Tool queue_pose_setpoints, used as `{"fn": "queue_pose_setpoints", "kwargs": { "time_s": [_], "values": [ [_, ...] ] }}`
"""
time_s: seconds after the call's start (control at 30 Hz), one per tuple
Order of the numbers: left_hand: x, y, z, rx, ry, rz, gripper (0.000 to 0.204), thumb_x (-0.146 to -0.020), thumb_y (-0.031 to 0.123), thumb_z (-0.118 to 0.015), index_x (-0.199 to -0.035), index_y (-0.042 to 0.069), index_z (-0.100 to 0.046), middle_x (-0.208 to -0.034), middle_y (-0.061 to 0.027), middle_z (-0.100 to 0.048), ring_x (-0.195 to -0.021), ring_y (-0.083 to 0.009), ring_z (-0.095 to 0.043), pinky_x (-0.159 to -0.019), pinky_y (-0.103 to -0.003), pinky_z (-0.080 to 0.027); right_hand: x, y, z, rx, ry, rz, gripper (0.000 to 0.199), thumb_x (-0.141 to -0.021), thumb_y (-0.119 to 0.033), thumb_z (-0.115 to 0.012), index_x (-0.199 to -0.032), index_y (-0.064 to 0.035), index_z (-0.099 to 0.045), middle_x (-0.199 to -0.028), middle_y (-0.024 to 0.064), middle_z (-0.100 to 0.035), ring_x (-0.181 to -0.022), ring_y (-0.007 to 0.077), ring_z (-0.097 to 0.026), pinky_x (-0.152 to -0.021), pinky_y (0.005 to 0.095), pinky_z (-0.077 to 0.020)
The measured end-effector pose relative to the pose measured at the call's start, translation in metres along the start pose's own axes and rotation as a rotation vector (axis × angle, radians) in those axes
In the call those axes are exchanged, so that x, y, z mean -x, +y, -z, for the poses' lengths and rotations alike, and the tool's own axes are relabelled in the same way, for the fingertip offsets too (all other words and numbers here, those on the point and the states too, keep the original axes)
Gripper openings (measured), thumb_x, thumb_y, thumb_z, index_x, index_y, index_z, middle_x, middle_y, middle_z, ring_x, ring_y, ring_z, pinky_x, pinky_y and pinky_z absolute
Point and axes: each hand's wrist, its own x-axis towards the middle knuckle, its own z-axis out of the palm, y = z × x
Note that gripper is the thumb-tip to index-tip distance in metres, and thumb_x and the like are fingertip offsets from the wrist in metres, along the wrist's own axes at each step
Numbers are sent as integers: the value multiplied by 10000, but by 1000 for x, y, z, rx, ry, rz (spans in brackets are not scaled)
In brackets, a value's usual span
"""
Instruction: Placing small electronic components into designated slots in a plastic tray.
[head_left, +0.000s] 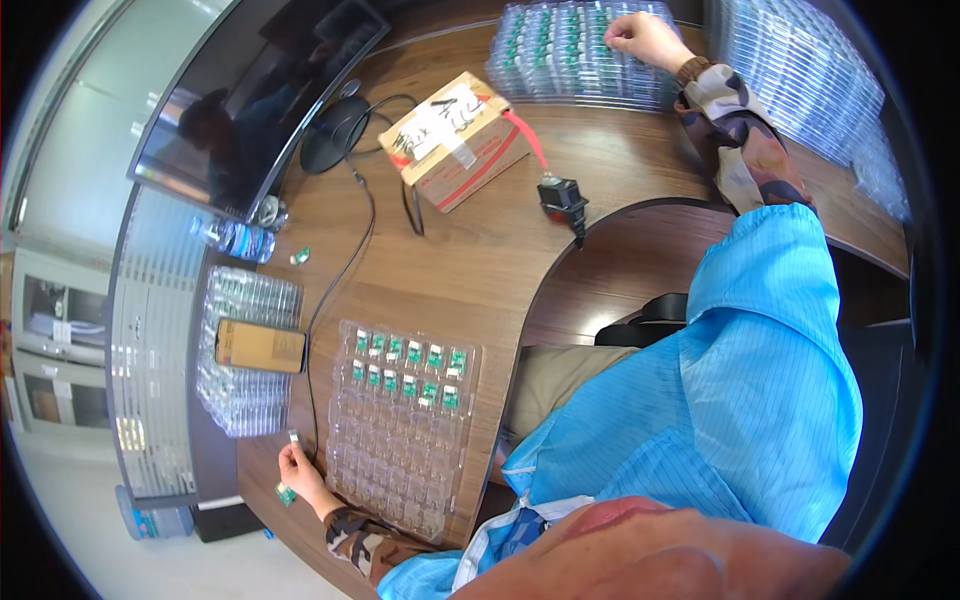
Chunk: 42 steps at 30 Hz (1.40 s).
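Note:
My left hand (304, 478) is at the lower left of the desk, its fingers closed round the end of a black cable (311, 390). A small pale plug tip (293, 437) sticks up past the fingertips. Close below that hand lies a small green circuit board (286, 493). At the far side, my right hand (648, 40) is over a stack of clear plastic trays (575, 90) holding rows of green boards. Its fingers are pinched together; whatever is between them cannot be made out. Beside my left hand lies a clear tray (385, 450) with two rows of green-and-white boards.
A cardboard box (470, 165) stands mid-desk, with a red strap and black connector (562, 200) beside it. At left are a monitor (250, 100), a water bottle (235, 240), and stacked trays (255, 410) under a tan phone-shaped object (260, 345). More trays (800, 70) rise far right.

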Motion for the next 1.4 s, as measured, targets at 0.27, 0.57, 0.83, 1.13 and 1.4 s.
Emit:
{"fn": "queue_pose_setpoints", "kwargs": {
  "time_s": [0.27,0.57,0.83,1.13,1.4],
  "values": [
    [-9,4,-9,16,-12,13,126,-781,124,-574,-796,-1,-584,-650,-3,-535,-601,-76,-456,-573,-220,-398,6,-35,13,-179,159,247,215,-830,-180,-523,-971,-26,-577,-969,38,-596,-933,112,-525,-827,224,-382],
    [-7,-2,-5,32,47,141,181,-752,205,-612,-784,27,-609,-639,-27,-584,-578,-88,-508,-557,-233,-409,88,-268,-37,-727,-214,753,103,-759,17,-539,-857,8,-572,-941,87,-553,-915,180,-512,-791,277,-405],
    [-4,13,-9,-33,67,168,178,-710,241,-620,-750,68,-622,-630,-68,-582,-583,-203,-554,-573,-295,-431,102,-347,-130,-831,-400,815,84,-749,-33,-569,-829,-7,-581,-896,67,-571,-838,190,-550,-752,269,-418],
    [-6,10,-7,-61,88,156,168,-711,254,-612,-760,94,-629,-642,-66,-588,-607,-214,-569,-574,-304,-439,91,-325,-201,-839,-554,586,101,-787,-65,-560,-858,4,-583,-850,33,-572,-769,90,-549,-691,208,-435],
    [-9,0,-6,-84,51,171,200,-716,293,-608,-784,107,-636,-664,-49,-602,-629,-192,-576,-590,-295,-443,93,-326,-194,-838,-581,629,123,-790,-76,-561,-881,1,-591,-874,31,-575,-774,92,-550,-697,205,-435]
  ]
}}
